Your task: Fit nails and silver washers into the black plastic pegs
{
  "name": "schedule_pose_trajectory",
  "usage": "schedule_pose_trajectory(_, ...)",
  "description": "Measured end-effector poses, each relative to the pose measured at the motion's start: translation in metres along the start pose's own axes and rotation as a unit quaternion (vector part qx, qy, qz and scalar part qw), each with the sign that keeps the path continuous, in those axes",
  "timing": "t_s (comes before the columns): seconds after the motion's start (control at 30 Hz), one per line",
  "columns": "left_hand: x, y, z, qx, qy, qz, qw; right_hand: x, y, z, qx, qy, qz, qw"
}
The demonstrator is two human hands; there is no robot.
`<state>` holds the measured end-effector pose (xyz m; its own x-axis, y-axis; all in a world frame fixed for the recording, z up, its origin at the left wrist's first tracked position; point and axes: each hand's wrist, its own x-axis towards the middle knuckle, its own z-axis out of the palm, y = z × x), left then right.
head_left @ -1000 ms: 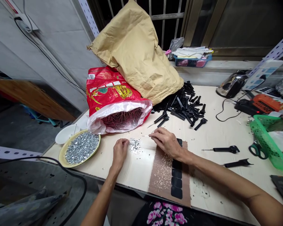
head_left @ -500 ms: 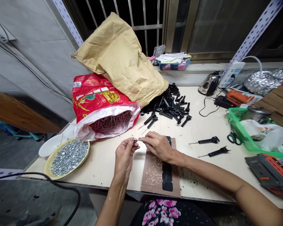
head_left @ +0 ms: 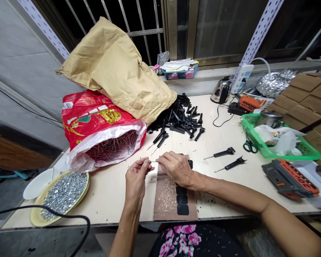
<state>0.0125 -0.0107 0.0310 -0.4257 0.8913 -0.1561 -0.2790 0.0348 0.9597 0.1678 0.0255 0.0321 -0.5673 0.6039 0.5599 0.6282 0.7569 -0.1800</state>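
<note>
Pale tabletop [head_left: 115, 194] below a barred window carries the work. At its near edge the right hand [head_left: 175, 167] pinches the right end of a thin metal pin [head_left: 153, 161], fingers closed tight on it. The left hand [head_left: 136, 175] closes thumb and forefinger on the pin's left tip; whether a small part sits between them is too small to tell. The pin lies level just above the table, its long axis running left to right between the hands.

Under the right wrist lies a brown patch [head_left: 167, 194] with black pads. Beyond the grip, a red bag [head_left: 96, 117] of pins bears gold characters I cannot read. Left and nearer, a yellow plate [head_left: 61, 192] holds silver washers. Far right, an orange battery pack [head_left: 291, 178] seems to read "20V".
</note>
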Motion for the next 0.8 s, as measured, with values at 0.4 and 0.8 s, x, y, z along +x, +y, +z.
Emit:
schedule_pose_trajectory(0.4,0.005,-0.014,0.009,0.021,-0.035,-0.027,0.999,-0.014,0.009,0.004,-0.007,-0.014,0.059,0.998)
schedule_pose_trajectory(0.8,0.004,-0.02,0.02,0.041,-0.023,0.002,0.999,-0.019,0.017,0.009,-0.039,0.021,0.049,0.998)
